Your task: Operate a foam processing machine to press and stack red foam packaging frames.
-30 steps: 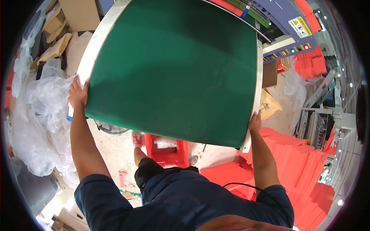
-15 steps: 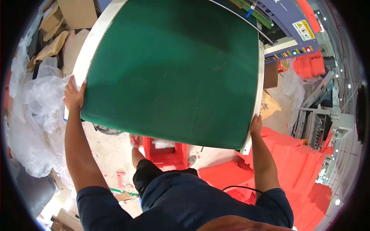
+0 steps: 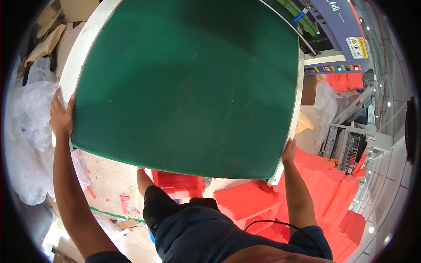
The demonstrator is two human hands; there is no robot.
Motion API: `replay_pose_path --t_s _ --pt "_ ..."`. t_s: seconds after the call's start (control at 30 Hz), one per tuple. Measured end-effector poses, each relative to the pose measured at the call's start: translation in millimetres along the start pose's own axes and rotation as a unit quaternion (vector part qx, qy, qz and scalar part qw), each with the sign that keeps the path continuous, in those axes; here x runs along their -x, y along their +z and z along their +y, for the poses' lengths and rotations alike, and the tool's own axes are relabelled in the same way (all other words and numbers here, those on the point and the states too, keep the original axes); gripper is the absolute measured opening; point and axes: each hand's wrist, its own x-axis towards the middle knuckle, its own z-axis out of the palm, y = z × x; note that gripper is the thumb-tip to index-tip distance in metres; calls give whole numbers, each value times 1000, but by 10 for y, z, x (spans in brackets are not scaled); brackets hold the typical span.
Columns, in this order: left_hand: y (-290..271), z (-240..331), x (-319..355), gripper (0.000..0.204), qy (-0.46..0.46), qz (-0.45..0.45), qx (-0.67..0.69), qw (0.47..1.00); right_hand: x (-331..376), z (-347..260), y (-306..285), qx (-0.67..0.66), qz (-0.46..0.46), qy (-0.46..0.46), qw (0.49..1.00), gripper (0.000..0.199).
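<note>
Green board (image 3: pixel 188 83) gripped by left hand (image 3: pixel 60 116) and right hand (image 3: pixel 288 152).

A large green board (image 3: pixel 188 83) with a white edge filled most of the head view, held up in front of the person. The left hand (image 3: pixel 60 115) gripped its left edge, fingers wrapped over the white rim, while the right hand (image 3: pixel 288 151) pressed against the lower right edge. Below the board, red foam pieces (image 3: pixel 245 199) lay stacked near the person's legs, and more red foam spread out to the right. Crumpled clear plastic sheeting (image 3: pixel 24 144) lay at the left, with cardboard (image 3: pixel 52 37) above it. A machine panel (image 3: pixel 346 44) with small coloured lights stood at the upper right, beyond the board.
</note>
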Motion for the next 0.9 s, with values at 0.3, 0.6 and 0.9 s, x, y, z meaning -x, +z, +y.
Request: replay_pose_path --t_s 0.3,0.6,0.9 --pt "-93 91 20 75 -9 -7 -8 1000 24 -90 -8 22 23 -19 999 37" --pt "-131 118 25 78 -17 -19 -20 999 15 -119 5 13 26 -37 999 36" --pt "-126 106 23 79 -5 -9 -10 1000 17 -153 -14 -13 14 -1 1000 35"
